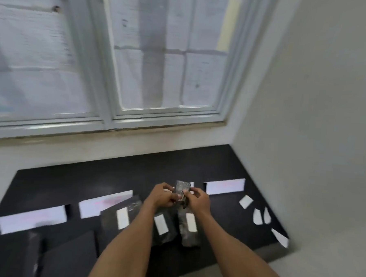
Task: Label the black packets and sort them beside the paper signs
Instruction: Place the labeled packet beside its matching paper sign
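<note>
From the head camera, both bare forearms reach forward from the bottom edge and converge over the middle of the black table (176, 163), wrists close together and raised a little off its surface. The left hand (163, 195) and the right hand (197, 199) meet on one black packet (182, 188), held upright between them above the table. The left fingers are curled round its left edge, and the right thumb and fingers pinch its lower right part (motion blur hides whether a label is also under those fingertips). Just below the wrists, three labelled packets (188, 236) lie side by side on the table, each with a white strip on top; the left forearm crosses part of the middle one. Behind them, white paper signs (225, 186) stand in a row running across the table, their pinkish writing too blurred to read. A few loose white slips (245, 202) lie near the table's right edge, well apart from the hands. A window (161, 52) fills the wall beyond.
</note>
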`<action>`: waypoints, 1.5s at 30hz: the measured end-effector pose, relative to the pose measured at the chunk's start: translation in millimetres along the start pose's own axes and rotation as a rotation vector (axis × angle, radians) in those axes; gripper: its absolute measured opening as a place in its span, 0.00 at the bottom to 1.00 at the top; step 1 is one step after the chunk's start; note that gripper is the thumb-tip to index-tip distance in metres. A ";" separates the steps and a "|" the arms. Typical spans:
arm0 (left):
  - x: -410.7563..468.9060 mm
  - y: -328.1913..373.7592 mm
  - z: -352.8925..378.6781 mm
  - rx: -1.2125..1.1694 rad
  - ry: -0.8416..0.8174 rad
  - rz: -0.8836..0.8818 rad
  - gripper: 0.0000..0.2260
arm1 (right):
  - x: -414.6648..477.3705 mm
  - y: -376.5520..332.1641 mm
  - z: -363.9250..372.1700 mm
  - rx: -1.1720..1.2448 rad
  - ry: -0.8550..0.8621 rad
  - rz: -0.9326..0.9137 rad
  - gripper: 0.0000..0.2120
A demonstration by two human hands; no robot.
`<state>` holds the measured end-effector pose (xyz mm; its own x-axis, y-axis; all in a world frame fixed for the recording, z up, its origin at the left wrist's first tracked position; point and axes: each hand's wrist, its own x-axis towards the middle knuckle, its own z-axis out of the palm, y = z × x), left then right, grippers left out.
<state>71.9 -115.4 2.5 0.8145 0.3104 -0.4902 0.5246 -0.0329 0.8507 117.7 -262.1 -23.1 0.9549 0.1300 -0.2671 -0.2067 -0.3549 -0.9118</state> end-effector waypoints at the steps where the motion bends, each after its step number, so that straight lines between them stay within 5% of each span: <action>1: 5.1 5.2 21.5 -0.008 -0.026 -0.011 0.17 | 4.5 6.5 -20.9 0.000 0.037 0.013 0.11; 12: 47.7 37.1 235.3 -0.084 -0.235 -0.181 0.24 | 48.6 122.2 -228.0 0.188 0.431 0.481 0.08; 17: 67.4 38.2 291.7 -0.020 -0.280 -0.220 0.24 | 51.6 165.7 -285.0 -0.101 0.482 0.634 0.15; 25: 90.8 32.3 317.5 0.010 -0.282 -0.317 0.23 | 67.0 174.3 -287.9 -0.475 0.510 0.515 0.21; 35: 87.2 35.8 307.8 -0.030 -0.251 -0.337 0.21 | 73.3 179.7 -307.8 -0.598 0.418 0.563 0.16; 45: 65.5 44.3 278.3 -0.167 -0.151 -0.232 0.19 | 69.4 98.4 -265.5 -0.103 0.580 0.273 0.18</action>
<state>217.5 -360.9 -44.6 0.7119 0.1465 -0.6869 0.6631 0.1821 0.7261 220.3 -533.8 -48.6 0.8369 -0.4884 -0.2470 -0.4645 -0.3952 -0.7925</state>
